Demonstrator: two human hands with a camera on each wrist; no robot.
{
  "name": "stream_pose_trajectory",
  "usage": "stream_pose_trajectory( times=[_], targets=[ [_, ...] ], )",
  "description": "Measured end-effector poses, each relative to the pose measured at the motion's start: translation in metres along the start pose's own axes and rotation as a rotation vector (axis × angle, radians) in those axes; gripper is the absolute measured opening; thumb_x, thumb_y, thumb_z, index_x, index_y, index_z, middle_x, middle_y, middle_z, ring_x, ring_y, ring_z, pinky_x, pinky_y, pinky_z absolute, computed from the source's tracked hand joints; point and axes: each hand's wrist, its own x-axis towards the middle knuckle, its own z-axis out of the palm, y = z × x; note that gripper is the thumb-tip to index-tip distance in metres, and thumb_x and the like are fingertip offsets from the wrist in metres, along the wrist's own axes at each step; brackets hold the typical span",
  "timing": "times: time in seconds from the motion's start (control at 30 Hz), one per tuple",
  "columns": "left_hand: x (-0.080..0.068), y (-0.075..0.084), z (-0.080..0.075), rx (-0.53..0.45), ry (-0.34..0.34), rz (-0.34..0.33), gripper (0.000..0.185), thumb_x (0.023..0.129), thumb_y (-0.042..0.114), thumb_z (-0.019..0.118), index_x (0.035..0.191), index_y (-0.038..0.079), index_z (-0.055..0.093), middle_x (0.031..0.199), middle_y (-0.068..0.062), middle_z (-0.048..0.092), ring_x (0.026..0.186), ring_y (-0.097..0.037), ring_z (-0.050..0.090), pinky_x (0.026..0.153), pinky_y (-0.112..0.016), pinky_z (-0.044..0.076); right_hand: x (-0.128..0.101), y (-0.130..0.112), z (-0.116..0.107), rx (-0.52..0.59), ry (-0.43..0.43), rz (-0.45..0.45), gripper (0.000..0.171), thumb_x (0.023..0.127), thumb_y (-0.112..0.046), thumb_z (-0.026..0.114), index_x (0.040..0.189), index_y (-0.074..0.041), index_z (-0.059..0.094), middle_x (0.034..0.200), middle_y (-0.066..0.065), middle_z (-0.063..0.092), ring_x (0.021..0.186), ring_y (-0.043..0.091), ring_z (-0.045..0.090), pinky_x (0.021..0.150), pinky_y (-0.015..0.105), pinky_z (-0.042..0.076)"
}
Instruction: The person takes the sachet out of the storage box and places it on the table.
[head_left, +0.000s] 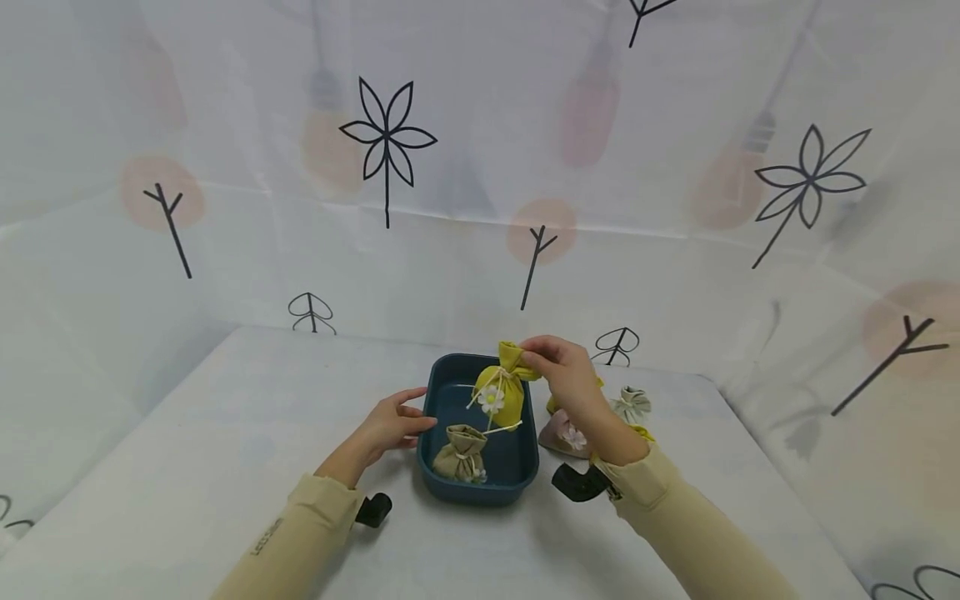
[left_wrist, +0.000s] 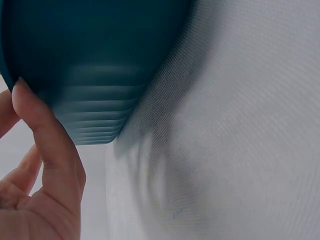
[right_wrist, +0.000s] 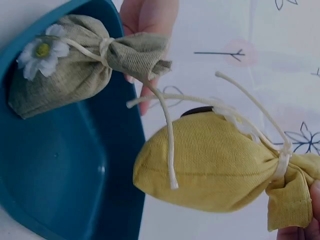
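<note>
In the head view a dark teal plastic bin [head_left: 480, 497] stands on the white table. My left hand [head_left: 393, 423] holds its left wall at the rim, with the thumb over the edge; a fingertip [left_wrist: 30, 100] lies against the ribbed outer wall in the left wrist view. My right hand [head_left: 566, 375] pinches the gathered neck of a yellow cloth drawstring pouch [head_left: 504, 398] with a white flower and pale cord. That pouch hangs above the bin. Inside the bin, near its front left, lies a grey-beige drawstring pouch [right_wrist: 65, 70] with a white flower.
Right of the bin, partly behind my right forearm, lie more pouches: a pinkish one [head_left: 564, 435], a pale green one [head_left: 632, 403] and yellow ones mostly hidden. A white cloth backdrop [head_left: 465, 275] printed with plants rises behind the table.
</note>
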Motion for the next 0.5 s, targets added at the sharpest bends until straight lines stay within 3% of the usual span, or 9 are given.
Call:
stream_pose_trajectory(
  times=[0.5],
  targets=[
    [0.0,-0.001,0.0,0.007,0.002,0.011,0.061,0.083,0.012,0.071,0.139,0.015,0.045,0.105,-0.013,0.054,0.075,-0.017,0.059,0.062,-0.03,0.053,-0.024,0.009,-0.016,0.025,0.076,0.035,0.016,0.094,-0.008,0.056,0.105,0.002,0.062,0.1,0.013,0.061,0.089,0.021,0.055,0.073,0.023,0.049]
  ],
)
